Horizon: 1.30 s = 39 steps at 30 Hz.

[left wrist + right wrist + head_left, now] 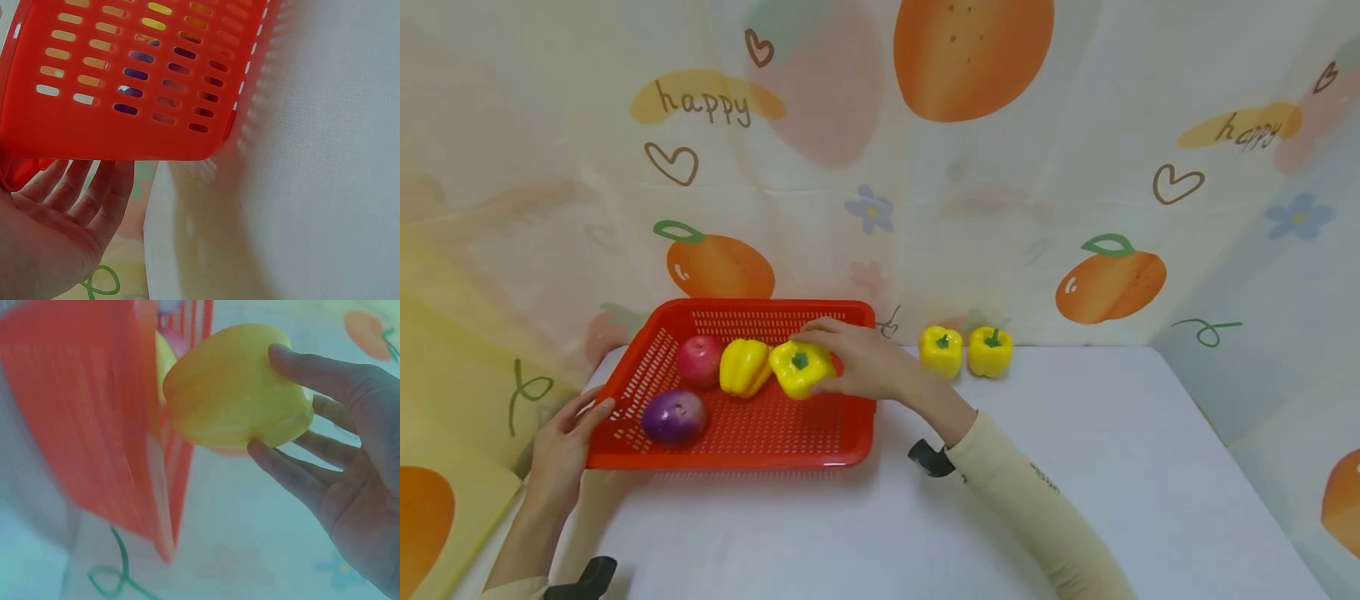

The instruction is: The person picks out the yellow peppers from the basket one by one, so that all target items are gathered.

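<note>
My right hand point(872, 360) holds a yellow bell pepper point(796, 373) over the right part of a red plastic basket point(842, 458). Thumb and fingers grip the pepper's sides, as the right wrist view also shows of this pepper point(231, 387). At the basket's left end my left hand point(561, 450) grips the rim, the thumb lying on it. In the left wrist view its fingers point(94, 194) run behind the slotted red wall. Inside the basket are another yellow bell pepper point(745, 368), a red apple-like fruit point(698, 360) and a purple, rounded eggplant-like vegetable point(674, 417).
Two more yellow bell peppers point(940, 352) stand side by side on the white table point(1075, 467), right of the basket near the back edge. A fruit-patterned curtain point(970, 200) hangs close behind the table and along its sides.
</note>
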Each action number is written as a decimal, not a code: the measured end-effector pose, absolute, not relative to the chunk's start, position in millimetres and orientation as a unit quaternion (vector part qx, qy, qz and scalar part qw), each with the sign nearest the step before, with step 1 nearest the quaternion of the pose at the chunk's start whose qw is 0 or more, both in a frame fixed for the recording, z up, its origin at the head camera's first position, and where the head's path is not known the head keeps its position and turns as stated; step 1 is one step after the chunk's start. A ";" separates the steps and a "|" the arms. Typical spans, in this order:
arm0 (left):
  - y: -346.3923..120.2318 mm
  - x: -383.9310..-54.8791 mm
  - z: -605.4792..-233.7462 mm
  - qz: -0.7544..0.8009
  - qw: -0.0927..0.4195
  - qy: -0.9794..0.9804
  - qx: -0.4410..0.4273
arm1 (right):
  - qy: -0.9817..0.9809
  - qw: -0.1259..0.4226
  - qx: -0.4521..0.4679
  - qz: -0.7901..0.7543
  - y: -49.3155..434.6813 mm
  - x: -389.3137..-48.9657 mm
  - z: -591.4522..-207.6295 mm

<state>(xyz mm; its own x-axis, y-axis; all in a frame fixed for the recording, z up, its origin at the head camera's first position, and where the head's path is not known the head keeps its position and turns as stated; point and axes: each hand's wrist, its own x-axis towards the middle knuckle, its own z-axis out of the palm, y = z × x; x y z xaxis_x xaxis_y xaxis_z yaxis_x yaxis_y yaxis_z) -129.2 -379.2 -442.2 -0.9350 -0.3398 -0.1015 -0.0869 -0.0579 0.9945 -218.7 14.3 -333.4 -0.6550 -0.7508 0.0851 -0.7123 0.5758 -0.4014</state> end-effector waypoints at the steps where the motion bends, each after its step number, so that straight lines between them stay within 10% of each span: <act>1: -378.5 -129.3 -441.7 -0.709 0.089 -0.682 0.158 | 0.886 0.042 -0.410 -0.210 20.9 -221.6 -331.4; 39: -374.6 -126.3 -438.7 -0.696 0.090 -0.691 0.175 | 0.908 -0.021 -0.265 -0.322 209.7 -251.7 -336.2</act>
<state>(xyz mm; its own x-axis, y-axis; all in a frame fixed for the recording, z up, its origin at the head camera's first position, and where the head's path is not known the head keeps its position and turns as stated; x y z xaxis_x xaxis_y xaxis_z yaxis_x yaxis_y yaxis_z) -126.3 -374.6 -438.7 -0.9223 -0.3677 -0.1189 -0.1162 -0.0295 0.9928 -251.7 209.7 -336.2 -0.8583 -0.4684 0.2095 -0.4957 0.6514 -0.5744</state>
